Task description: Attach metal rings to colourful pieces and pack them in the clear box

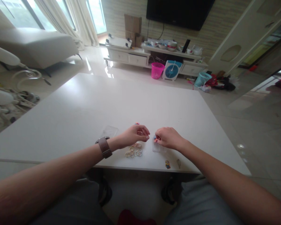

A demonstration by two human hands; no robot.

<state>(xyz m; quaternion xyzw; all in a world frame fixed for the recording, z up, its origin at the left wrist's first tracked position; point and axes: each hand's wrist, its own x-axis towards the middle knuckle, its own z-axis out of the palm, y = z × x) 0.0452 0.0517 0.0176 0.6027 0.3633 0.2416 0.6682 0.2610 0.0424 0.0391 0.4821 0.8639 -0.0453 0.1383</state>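
Note:
My right hand is closed, its fingertips pinching small red-and-blue pieces over a clear plastic box. What exactly these pieces are is too small to tell. Facing it, my left hand hovers with curved fingers and the thumb apart, nothing visible in it. Below the left hand lie several small cream ring-shaped hair ties, with pinkish ones just behind. Another colourful bit shows beyond the left knuckles. Left of the wrist lies a clear plastic lid, partly hidden by the forearm.
Near the front edge of the white table lie a yellow-and-blue cartoon figure and a small greyish piece. Across the floor are a pink basket, a blue fan and a TV cabinet.

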